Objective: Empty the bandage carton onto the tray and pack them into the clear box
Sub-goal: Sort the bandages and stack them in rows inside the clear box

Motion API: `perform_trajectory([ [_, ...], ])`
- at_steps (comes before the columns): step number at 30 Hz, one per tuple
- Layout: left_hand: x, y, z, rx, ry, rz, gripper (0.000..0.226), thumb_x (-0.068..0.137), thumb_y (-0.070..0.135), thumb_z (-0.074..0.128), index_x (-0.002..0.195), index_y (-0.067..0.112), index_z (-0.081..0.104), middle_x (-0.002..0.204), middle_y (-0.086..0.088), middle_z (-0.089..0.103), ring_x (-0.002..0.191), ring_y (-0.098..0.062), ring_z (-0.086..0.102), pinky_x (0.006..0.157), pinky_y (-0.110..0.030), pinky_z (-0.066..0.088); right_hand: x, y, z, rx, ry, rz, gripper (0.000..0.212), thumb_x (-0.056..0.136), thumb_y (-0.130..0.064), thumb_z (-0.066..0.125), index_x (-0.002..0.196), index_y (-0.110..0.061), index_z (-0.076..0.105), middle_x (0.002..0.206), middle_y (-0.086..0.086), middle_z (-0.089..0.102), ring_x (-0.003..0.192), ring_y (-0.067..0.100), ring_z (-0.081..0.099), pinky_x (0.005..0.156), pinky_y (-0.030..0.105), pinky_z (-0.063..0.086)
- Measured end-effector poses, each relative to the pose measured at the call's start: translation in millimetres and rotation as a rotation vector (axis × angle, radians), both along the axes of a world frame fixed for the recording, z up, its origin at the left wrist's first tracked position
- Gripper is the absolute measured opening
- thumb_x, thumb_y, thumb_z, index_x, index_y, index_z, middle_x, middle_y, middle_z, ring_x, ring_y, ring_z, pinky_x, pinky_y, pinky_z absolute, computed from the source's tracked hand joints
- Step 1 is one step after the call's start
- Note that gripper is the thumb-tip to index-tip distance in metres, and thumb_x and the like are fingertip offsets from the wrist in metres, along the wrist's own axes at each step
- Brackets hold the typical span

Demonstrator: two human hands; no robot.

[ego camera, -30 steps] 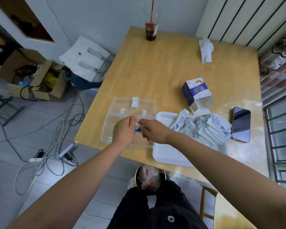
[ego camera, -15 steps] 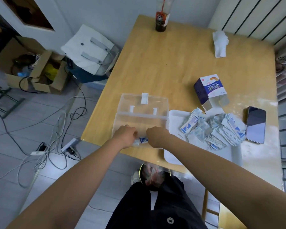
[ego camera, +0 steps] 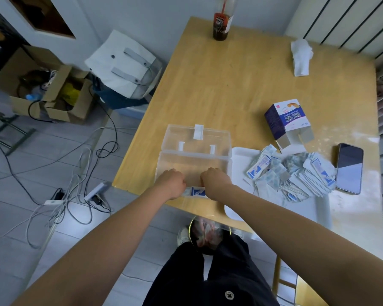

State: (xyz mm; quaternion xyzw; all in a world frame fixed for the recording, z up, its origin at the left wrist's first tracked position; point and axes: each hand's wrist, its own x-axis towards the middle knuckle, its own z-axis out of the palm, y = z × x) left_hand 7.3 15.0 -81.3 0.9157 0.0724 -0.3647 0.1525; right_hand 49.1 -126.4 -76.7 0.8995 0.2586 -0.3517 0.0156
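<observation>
We log the wooden table (ego camera: 230, 85). On it sits the white tray (ego camera: 239, 160) carrying the loose bandage pile (ego camera: 296, 175). The open clear box (ego camera: 168, 155) sits just left of the tray, and the bandage carton (ego camera: 285, 120) lies beyond it. Left hand (ego camera: 171, 181) and right hand (ego camera: 216, 178), fingers curled, pinch one wrapped bandage (ego camera: 195, 192) at the box's near wall.

A wooden table (ego camera: 241, 89) carries a dark phone (ego camera: 349, 167) lying screen-up near its right edge, a tall cup of dark drink (ego camera: 221, 27) with a red straw at the far edge, and a crumpled white tissue (ego camera: 301, 56) at the far right, though it may be a cloth. On the tiled floor to the left are a white tote bag (ego camera: 124, 67), open cardboard boxes (ego camera: 53, 93) holding clutter, and a tangle of cables (ego camera: 75, 208) round a white power strip (ego camera: 96, 191).
</observation>
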Motion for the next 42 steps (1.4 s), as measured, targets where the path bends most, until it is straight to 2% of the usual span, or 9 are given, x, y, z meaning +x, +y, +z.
perform_trajectory([
  [10,-3,-1,2,0.001,0.004,-0.006,0.031,0.097,0.018,0.036,0.102,-0.001,0.06,0.114,-0.018,0.053,0.101,-0.035,0.055,0.076,-0.034,0.041,1,-2,-4,0.028,0.047,-0.016,0.02,0.09,-0.008,0.053,0.108,-0.005,0.062,0.101,0.01,0.061,0.09,0.027,0.061,0.068,0.029,0.046],
  [14,-4,-6,9,0.027,-0.176,0.039,0.03,0.096,0.019,0.039,0.108,0.007,0.063,0.112,-0.011,0.057,0.097,-0.029,0.058,0.078,-0.035,0.047,7,-18,7,0.425,-0.034,-0.167,0.024,0.093,-0.016,0.049,0.108,-0.014,0.067,0.104,0.004,0.066,0.093,0.023,0.061,0.075,0.031,0.048],
  [19,10,-47,31,-0.072,-0.624,0.209,0.02,0.094,0.016,0.041,0.1,0.017,0.06,0.099,0.001,0.058,0.08,-0.02,0.058,0.066,-0.031,0.041,25,-76,28,0.836,-0.146,-0.629,0.018,0.094,-0.016,0.05,0.088,-0.02,0.066,0.067,-0.001,0.062,0.065,0.018,0.056,0.063,0.031,0.045],
  [23,42,-102,41,-0.296,-0.682,0.171,0.017,0.092,0.012,0.043,0.095,0.017,0.059,0.092,0.001,0.058,0.076,-0.019,0.055,0.07,-0.035,0.045,39,-142,15,0.579,-0.047,-0.735,0.022,0.091,-0.012,0.049,0.081,-0.029,0.06,0.079,0.006,0.066,0.071,0.024,0.061,0.072,0.037,0.051],
  [26,64,-140,32,-0.378,-0.551,0.141,0.019,0.091,0.011,0.044,0.098,0.016,0.062,0.098,0.0,0.06,0.083,-0.018,0.056,0.078,-0.032,0.045,38,-176,2,0.421,0.096,-0.684,0.02,0.09,-0.009,0.047,0.095,-0.023,0.061,0.089,0.008,0.066,0.079,0.028,0.066,0.073,0.034,0.052],
  [30,87,-179,1,-0.245,-0.306,0.079,0.026,0.092,0.014,0.049,0.117,0.009,0.055,0.116,-0.009,0.058,0.104,-0.027,0.057,0.078,-0.03,0.039,42,-199,-9,0.408,0.172,-0.693,0.035,0.089,-0.009,0.047,0.121,-0.02,0.056,0.092,0.009,0.066,0.082,0.026,0.065,0.072,0.03,0.05],
  [34,95,-192,-25,-0.114,-0.261,0.098,0.04,0.091,0.022,0.057,0.125,0.003,0.046,0.126,-0.016,0.049,0.116,-0.03,0.049,0.089,-0.032,0.038,47,-203,-22,0.4,0.205,-0.66,0.041,0.09,-0.014,0.048,0.131,-0.02,0.049,0.096,0.008,0.07,0.086,0.024,0.065,0.077,0.033,0.052],
  [38,97,-201,-40,-0.141,-0.298,0.178,0.046,0.084,0.024,0.069,0.12,0.004,0.048,0.118,-0.013,0.058,0.107,-0.029,0.056,0.077,-0.031,0.04,49,-207,-28,0.411,0.227,-0.654,0.042,0.091,-0.016,0.049,0.133,-0.019,0.048,0.096,0.009,0.07,0.086,0.025,0.065,0.079,0.036,0.053],
  [42,99,-204,-45,-0.132,-0.283,0.188,0.027,0.087,0.02,0.064,0.11,0.007,0.058,0.105,-0.011,0.066,0.096,-0.028,0.061,0.068,-0.03,0.039,52,-212,-27,0.473,0.34,-0.748,0.04,0.092,-0.014,0.049,0.132,-0.019,0.047,0.094,0.007,0.067,0.073,0.017,0.064,0.064,0.025,0.051],
])
